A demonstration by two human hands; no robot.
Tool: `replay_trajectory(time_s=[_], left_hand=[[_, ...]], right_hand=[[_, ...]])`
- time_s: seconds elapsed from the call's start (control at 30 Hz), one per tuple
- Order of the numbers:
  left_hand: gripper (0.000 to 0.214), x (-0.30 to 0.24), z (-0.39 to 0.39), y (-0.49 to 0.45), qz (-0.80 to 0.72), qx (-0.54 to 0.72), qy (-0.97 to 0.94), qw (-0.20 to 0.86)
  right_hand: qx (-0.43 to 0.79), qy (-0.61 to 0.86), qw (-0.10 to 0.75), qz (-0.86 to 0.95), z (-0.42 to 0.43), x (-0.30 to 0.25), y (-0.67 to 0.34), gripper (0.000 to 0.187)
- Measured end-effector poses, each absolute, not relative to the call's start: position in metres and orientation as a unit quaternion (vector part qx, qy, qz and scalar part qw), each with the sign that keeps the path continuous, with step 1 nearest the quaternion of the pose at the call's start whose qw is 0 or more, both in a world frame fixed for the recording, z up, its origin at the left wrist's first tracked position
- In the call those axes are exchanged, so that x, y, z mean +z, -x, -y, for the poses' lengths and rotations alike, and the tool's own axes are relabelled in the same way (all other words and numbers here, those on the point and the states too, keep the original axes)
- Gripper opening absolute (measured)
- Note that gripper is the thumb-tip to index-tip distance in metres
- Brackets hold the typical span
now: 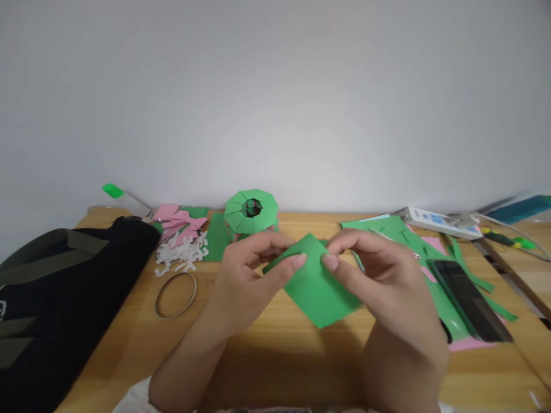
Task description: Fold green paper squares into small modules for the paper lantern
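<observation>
Both my hands hold one green paper square [317, 288] a little above the wooden table [241, 350]. My left hand [253, 269] pinches its upper left edge, thumb on top and fingers curled behind. My right hand [379, 275] pinches the upper right edge the same way. The paper's top corner is folded between the fingertips, and its lower corner points down toward me. Behind the hands stands a round green folded paper ring [251, 211].
A black and olive bag [60, 298] fills the left side. Pink folded pieces [176, 221], white paper scraps [183, 255] and a thin ring of tape [175, 295] lie at the left. Green strips [469, 269], a dark phone [469, 298], a white power strip [443, 222] lie at the right.
</observation>
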State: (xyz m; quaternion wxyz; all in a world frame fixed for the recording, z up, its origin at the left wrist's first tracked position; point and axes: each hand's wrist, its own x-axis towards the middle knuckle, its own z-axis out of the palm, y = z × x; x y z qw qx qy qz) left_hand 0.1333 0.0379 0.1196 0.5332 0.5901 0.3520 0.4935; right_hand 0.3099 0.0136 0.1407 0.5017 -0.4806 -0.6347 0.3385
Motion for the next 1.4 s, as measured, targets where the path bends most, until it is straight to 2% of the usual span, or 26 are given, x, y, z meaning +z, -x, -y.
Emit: replay_trajectory(time_s=[0.2, 0.4, 0.63, 0.73, 0.8, 0.97, 1.2, 1.4], left_hand=[[0.003, 0.125, -0.041, -0.131, -0.39, 0.503, -0.59, 0.497], [0.004, 0.127, -0.042, -0.131, -0.406, 0.532, -0.545, 0.506], [0.006, 0.127, -0.039, -0.13, -0.42, 0.541, -0.606, 0.406], [0.011, 0.127, -0.039, -0.13, -0.407, 0.521, -0.666, 0.345], [0.013, 0.129, -0.039, -0.13, -0.392, 0.496, -0.705, 0.321], [0.015, 0.134, -0.038, -0.133, -0.364, 0.439, -0.759, 0.315], [0.015, 0.133, -0.038, -0.135, -0.372, 0.406, -0.77, 0.322], [0.016, 0.134, -0.041, -0.132, -0.377, 0.409, -0.766, 0.322]], right_hand=[[0.347, 0.469, 0.464, 0.667, -0.014, 0.141, -0.31, 0.012], [0.351, 0.446, 0.481, 0.668, -0.011, 0.139, -0.309, 0.011], [0.345, 0.437, 0.458, 0.693, -0.011, 0.142, -0.312, 0.011], [0.335, 0.452, 0.425, 0.71, -0.014, 0.143, -0.312, 0.011], [0.327, 0.46, 0.431, 0.704, -0.016, 0.142, -0.31, 0.007], [0.272, 0.458, 0.475, 0.701, -0.016, 0.138, -0.308, 0.009], [0.156, 0.473, 0.429, 0.753, -0.015, 0.143, -0.308, 0.009], [0.129, 0.483, 0.423, 0.756, -0.014, 0.146, -0.316, 0.011]])
